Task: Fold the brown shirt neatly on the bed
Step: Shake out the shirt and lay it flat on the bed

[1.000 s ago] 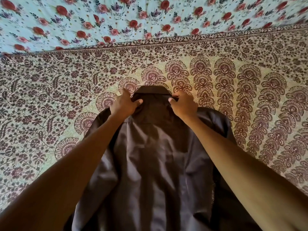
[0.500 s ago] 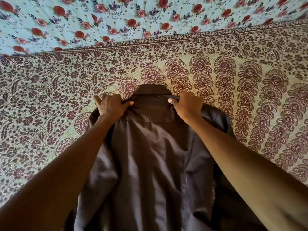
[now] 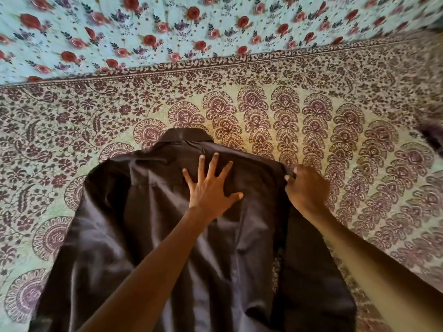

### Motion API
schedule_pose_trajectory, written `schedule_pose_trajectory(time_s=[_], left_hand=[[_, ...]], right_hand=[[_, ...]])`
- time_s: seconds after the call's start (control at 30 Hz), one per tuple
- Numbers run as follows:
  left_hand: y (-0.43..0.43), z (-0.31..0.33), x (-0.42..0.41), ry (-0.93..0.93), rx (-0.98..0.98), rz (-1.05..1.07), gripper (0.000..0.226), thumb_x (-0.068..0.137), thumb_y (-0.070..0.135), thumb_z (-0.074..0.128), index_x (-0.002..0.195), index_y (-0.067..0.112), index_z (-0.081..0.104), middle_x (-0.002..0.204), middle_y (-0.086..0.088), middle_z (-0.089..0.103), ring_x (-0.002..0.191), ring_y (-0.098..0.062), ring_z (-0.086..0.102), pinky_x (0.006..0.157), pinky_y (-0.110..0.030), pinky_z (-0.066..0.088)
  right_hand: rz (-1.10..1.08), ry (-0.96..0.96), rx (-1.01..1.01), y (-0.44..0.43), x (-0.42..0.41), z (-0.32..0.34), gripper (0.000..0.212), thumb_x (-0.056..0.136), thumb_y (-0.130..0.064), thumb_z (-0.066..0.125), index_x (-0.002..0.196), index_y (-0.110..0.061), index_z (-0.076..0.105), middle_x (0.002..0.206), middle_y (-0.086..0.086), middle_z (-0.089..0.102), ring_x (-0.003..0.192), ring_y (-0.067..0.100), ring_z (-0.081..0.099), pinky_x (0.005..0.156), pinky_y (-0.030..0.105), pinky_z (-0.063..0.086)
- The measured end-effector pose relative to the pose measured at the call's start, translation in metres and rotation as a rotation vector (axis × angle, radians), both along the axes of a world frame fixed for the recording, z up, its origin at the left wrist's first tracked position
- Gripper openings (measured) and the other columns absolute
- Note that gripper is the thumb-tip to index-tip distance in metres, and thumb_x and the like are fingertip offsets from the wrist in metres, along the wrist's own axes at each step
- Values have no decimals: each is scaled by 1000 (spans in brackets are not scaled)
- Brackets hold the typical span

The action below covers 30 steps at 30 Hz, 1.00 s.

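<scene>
A bed [image 3: 335, 144] is filling the view, wearing a cream block-printed bedspread crowded with maroon vines and scalloped fan motifs. Beyond the shirt, a pale blue cloth [image 3: 167, 25] strewn with red roses is stretching across the far edge. The brown shirt [image 3: 148, 224] is lying back-up in the middle of the bedspread, its smooth, faintly glossy weave creasing in long soft ridges. Its collar [image 3: 187, 136] is pointing away from the person, and its left shoulder is spreading out broad and rounded. On the shirt's upper back, just below the collar, the left hand [image 3: 211, 188] is pressing flat, its grip open with fingers fanned and straight. At the shirt's right shoulder edge the right hand [image 3: 308, 188] is curling its grip round a fold of the fabric, knuckles up.

Half a second ago both hands were pinching the cloth on either side of the collar. Since then the left hand has been sliding to the shirt's centre and flattening, the right hand has been shifting outward to the shoulder edge, and the shoulders are now lying wider.
</scene>
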<state>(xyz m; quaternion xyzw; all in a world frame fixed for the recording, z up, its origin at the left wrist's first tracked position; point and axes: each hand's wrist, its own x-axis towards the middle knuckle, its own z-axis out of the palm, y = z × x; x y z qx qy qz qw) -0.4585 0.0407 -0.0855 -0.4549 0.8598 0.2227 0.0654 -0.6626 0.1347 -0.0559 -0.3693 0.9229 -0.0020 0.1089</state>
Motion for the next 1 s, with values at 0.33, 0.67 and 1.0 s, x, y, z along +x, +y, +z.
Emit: schedule_pose_trajectory(time_s=[0.33, 0.67, 1.0], left_hand=[[-23, 11, -18, -148, 195, 45, 115, 65, 72, 67, 147, 49, -11, 155, 17, -27, 144, -30, -26, 104, -77, 5], [-35, 13, -25, -193, 260, 52, 131, 54, 74, 74, 145, 49, -18, 153, 21, -29, 142, -32, -31, 100, -80, 4], [-33, 16, -25, -240, 223, 45, 131, 54, 75, 73, 144, 50, -18, 155, 20, -28, 143, -34, -26, 100, -80, 7]], right_hand=[[-122, -58, 35, -40, -60, 4, 25, 89, -22, 66, 112, -11, 64, 111, 13, 67, 103, 36, 65, 79, 38, 49], [-128, 7, -72, 15, -41, -9, 29, 89, -16, 66, 115, -8, 56, 110, 14, 64, 99, 35, 64, 78, 43, 50], [125, 336, -51, 29, -54, 9, 49, 73, -7, 78, 118, -12, 59, 121, 13, 59, 115, 35, 51, 95, 50, 43]])
